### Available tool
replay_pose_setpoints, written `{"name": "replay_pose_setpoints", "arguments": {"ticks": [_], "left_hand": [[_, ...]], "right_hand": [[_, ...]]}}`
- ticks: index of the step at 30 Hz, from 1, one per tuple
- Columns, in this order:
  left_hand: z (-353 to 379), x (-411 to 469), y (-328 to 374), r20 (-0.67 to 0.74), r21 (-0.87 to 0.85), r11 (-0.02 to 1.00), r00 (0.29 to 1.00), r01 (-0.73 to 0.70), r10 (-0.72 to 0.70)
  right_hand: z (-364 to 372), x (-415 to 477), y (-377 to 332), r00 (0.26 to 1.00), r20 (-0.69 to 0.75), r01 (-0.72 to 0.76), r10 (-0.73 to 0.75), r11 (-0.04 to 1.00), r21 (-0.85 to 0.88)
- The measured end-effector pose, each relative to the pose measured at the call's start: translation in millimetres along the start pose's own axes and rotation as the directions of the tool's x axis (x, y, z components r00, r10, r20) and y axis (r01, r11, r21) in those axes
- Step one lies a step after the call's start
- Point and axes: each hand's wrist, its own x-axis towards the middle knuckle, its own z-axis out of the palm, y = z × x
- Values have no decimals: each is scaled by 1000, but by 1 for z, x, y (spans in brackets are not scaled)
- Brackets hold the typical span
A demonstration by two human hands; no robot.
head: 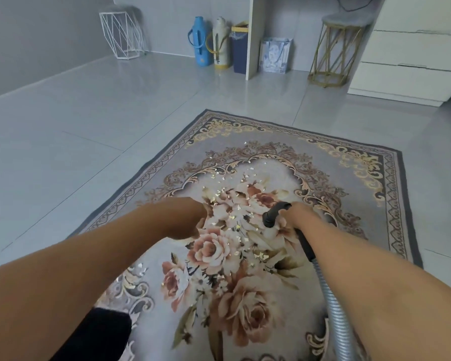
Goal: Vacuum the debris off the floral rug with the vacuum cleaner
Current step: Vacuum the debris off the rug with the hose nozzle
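Observation:
The floral rug [349, 178] lies on the tiled floor, grey with gold scrolls and pink roses in the middle. Small pale and gold debris bits [232, 217] are scattered over its centre. My right hand [301, 216] is closed around the black vacuum handle [274, 213], whose nozzle end points down at the rug. Behind it a black tube joins a grey ribbed hose [333, 313] running back along my right forearm. My left hand [190, 217] hovers low over the rug's centre left, fingers curled downward; whether it holds anything is hidden.
A white wire stool [121, 35] stands at the back left. A blue flask [199, 41], a cream flask [221, 44], a bin [240, 46] and a paper bag [274, 55] line the far wall. A gold wire stool [336, 53] and white drawers [406, 71] stand at the right.

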Motion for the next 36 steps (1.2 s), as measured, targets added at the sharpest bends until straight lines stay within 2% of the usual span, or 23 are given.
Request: {"name": "replay_pose_setpoints", "arguments": {"ticks": [10, 16, 22, 24, 28, 32, 36], "left_hand": [[59, 47, 2, 11, -80, 993, 996, -89, 90], [77, 67, -22, 162, -35, 984, 971, -173, 176], [79, 99, -40, 153, -43, 972, 960, -230, 234], [75, 106, -42, 106, 3, 963, 957, -270, 268], [77, 116, -51, 31, 23, 952, 952, -306, 305], [84, 118, -61, 77, 21, 956, 954, -291, 289], [81, 120, -62, 58, 20, 955, 954, -296, 294]], "right_hand": [[17, -16, 2, 996, -73, 55, -57, 998, -29], [28, -45, 19, 993, -66, 86, -93, 991, -105], [31, -45, 1, 986, -144, 85, -82, 996, 21], [26, -42, -17, 981, -171, 103, -87, 991, 88], [19, -30, -61, 984, -144, 118, -101, 987, 113], [21, -16, -83, 993, -93, 72, -75, 997, -35], [18, -22, -85, 995, -61, 59, -73, 977, -204]]}}
